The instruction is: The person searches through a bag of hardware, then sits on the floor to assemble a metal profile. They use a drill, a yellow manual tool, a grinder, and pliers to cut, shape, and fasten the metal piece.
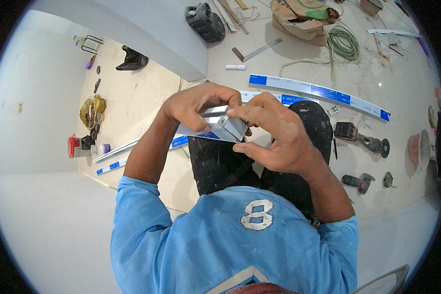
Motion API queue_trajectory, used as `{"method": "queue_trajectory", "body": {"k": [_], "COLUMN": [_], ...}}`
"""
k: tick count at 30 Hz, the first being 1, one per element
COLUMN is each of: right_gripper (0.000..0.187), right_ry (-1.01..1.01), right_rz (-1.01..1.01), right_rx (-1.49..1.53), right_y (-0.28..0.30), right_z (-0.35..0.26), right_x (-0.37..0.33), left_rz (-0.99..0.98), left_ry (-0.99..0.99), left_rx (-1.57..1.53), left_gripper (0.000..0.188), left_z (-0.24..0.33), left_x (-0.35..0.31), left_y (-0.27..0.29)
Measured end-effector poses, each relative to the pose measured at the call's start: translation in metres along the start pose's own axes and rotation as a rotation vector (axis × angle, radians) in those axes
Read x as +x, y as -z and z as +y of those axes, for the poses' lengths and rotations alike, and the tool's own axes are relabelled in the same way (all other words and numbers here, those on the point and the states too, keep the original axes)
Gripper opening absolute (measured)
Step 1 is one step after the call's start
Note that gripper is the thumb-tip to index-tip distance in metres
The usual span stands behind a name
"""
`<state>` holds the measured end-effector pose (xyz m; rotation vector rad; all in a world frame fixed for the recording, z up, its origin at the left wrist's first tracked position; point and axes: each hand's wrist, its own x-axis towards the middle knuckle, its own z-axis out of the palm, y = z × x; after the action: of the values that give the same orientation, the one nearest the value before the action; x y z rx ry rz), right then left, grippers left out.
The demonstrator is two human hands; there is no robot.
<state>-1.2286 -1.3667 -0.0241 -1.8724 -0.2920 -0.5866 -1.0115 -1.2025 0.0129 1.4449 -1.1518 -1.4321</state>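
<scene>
Left hand [198, 104]: fingers clamped on silver-blue profile [220, 126], held above black trousers [208, 166]. Right hand [281, 134]: fingers curved around profile's end, thumb spread; can't tell if gripping.

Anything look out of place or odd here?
Mildly: brownish smudges stand out against the pale floor near the green coil, and a loose strand trails from it untidily. The handheld silver profile shows no obvious damage.

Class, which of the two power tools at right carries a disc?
The upper tool: a round dark disc sits at its right end, while the lower tool shows none.
</scene>
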Motion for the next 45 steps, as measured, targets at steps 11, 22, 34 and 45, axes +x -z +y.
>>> {"method": "queue_trajectory", "body": {"k": [11, 22, 34, 45], "right_gripper": [0.073, 0.057, 0.053, 0.054], "right_ry": [0.086, 0.040, -0.155, -0.137], "right_rz": [-0.050, 0.018, 0.035, 0.076], "right_rx": [-0.016, 0.004, 0.034, 0.060], "right_y": [0.007, -0.003, 0.010, 0.008], "right_z": [0.002, 0.027, 0.041, 0.039], "right_x": [0.002, 0.021, 0.033, 0.024], "left_rz": [-0.035, 0.003, 0.521, 0.500], "left_ry": [0.017, -0.074, -0.164, -0.082], "left_rx": [-0.055, -0.074, 0.638, 0.614], "left_gripper": [0.059, 0.085, 0.092, 0.072], "left_z": [0.000, -0.023, -0.006, 0.010], "left_x": [0.000, 0.016, 0.005, 0.012], "left_y": [0.001, 0.038, -0.008, -0.014]}}
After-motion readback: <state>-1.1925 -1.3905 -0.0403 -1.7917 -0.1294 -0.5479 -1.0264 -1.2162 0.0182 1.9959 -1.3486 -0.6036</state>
